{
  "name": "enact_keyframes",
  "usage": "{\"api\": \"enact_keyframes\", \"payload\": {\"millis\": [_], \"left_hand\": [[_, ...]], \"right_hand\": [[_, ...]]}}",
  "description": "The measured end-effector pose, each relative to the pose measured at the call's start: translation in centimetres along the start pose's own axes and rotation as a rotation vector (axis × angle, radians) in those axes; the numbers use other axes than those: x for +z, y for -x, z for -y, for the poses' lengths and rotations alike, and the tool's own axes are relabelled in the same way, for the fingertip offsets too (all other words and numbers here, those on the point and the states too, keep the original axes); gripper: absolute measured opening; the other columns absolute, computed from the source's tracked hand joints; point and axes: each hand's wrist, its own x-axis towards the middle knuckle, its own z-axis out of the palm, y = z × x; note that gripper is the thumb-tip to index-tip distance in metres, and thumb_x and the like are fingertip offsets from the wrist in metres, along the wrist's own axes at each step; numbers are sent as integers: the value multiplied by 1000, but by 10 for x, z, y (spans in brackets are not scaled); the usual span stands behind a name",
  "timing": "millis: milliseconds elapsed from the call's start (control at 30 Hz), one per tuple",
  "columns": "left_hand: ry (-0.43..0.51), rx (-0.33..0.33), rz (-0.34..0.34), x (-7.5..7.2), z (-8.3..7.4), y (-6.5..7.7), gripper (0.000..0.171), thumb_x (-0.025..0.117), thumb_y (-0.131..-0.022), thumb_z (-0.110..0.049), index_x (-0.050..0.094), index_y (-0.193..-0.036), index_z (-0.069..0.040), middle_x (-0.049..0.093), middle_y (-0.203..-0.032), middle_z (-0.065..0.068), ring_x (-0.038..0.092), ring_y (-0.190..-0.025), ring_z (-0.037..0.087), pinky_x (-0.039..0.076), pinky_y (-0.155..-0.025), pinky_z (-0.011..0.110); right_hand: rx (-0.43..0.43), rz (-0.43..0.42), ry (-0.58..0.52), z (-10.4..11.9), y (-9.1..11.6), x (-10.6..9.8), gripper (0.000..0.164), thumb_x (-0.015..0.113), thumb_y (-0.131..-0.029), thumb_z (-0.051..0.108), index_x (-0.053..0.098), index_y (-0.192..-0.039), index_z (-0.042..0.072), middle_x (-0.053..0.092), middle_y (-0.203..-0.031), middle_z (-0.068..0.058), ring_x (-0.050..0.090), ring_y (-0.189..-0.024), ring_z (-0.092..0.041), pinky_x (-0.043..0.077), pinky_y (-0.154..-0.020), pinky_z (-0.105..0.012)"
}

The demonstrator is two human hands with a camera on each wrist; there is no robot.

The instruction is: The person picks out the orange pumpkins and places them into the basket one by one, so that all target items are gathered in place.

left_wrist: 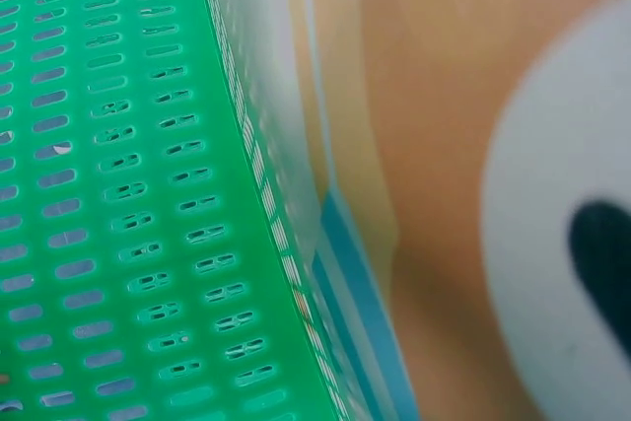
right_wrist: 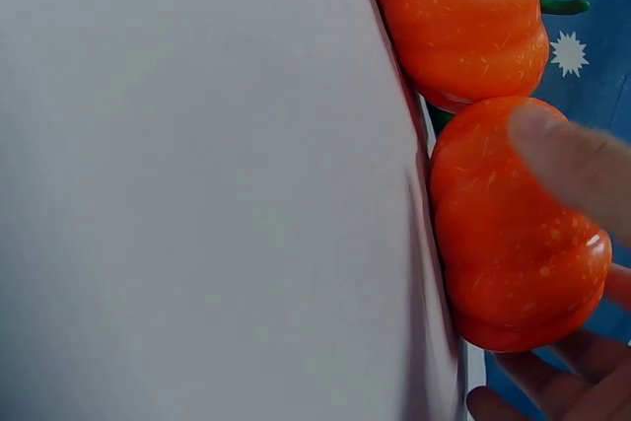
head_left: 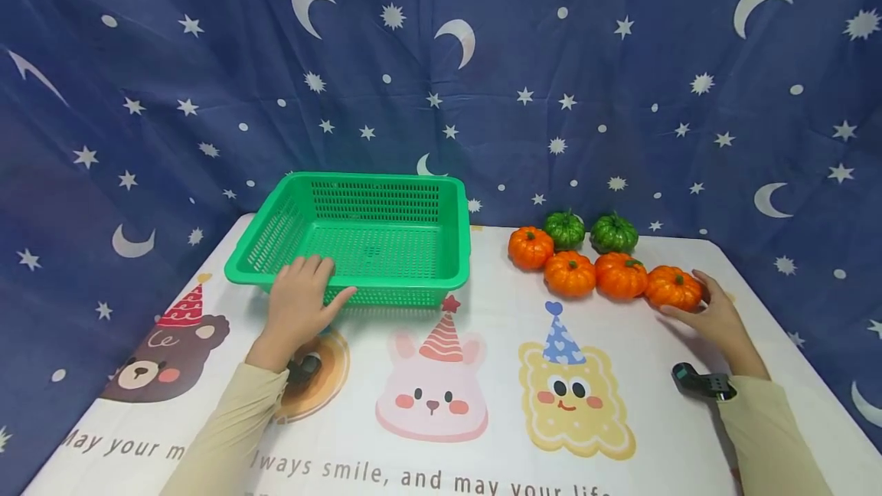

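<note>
My left hand (head_left: 299,301) grips the near rim of a green plastic basket (head_left: 460,232), fingers over the edge and thumb outside. In the left wrist view, the basket's slotted wall (left_wrist: 128,179) fills the left side; the hand itself is largely out of that view. At the right end of a row, my right hand (head_left: 717,320) spreads around a small orange pumpkin (head_left: 674,288), thumb at its front and fingers at its far right side. The right wrist view has the thumb (right_wrist: 582,165) overlapping this pumpkin (right_wrist: 518,244), with the other fingers just beyond it.
More orange pumpkins (head_left: 621,276) (head_left: 570,274) (head_left: 530,248) stand close together left of the right hand. Behind them are two green pumpkins (head_left: 565,230) (head_left: 615,234). A white cartoon-printed cloth (head_left: 496,373) covers the table, and a blue starry curtain (head_left: 496,136) hangs behind.
</note>
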Motion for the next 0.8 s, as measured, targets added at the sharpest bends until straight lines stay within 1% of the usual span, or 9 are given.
{"api": "enact_keyframes", "payload": {"millis": [100,200,333,433,500,600,667,800], "left_hand": [[1,3,9,-1,0,0,70,25,-91,-68,52,-88,-3,53,-78,12,49,-71,31,36,-60,39],[0,2,25,-1,1,0,66,31,-91,-66,52,-89,-3,53,-79,12,49,-72,31,36,-61,39],[4,1,37,-1,0,0,53,50,-85,-56,51,-90,-3,52,-79,12,48,-72,30,35,-61,39],[9,2,27,-1,0,0,48,56,-80,-50,51,-89,-3,52,-78,12,48,-71,31,35,-61,39],[5,3,19,-1,1,0,53,50,-85,-56,51,-89,-3,52,-78,12,48,-71,30,35,-61,39],[4,0,12,-2,1,-1,66,32,-91,-66,51,-89,-3,53,-78,12,49,-72,31,35,-61,39],[1,-3,13,-2,0,-1,73,20,-91,-69,51,-89,-3,53,-78,12,49,-72,31,36,-61,39],[-1,-5,17,-2,0,-2,75,17,-91,-70,51,-89,-3,53,-79,13,50,-73,31,36,-62,40]], "right_hand": [[28,9,-11,-1,2,2,100,65,-86,40,-1,-147,-5,10,-145,-41,20,-129,-60,24,-102,-65],[49,-5,7,-3,4,3,97,62,-88,41,1,-147,-6,13,-143,-42,25,-126,-60,28,-101,-63],[24,-44,35,-6,3,2,93,64,-88,36,6,-145,-9,19,-140,-44,31,-123,-60,32,-99,-61],[30,-56,41,-6,2,2,93,64,-88,37,7,-145,-9,20,-140,-44,31,-124,-59,32,-99,-60],[42,-58,41,-6,0,2,95,64,-87,38,7,-146,-9,19,-141,-43,31,-125,-59,32,-100,-60],[55,-62,36,-8,-2,4,97,66,-85,38,7,-145,-9,18,-141,-43,31,-125,-58,32,-100,-59],[60,-63,40,-9,-3,4,97,67,-85,38,7,-145,-9,19,-141,-43,31,-124,-58,33,-99,-59],[89,-51,58,-9,-4,4,99,66,-84,43,8,-145,-9,21,-140,-42,32,-123,-58,34,-99,-59]]}}
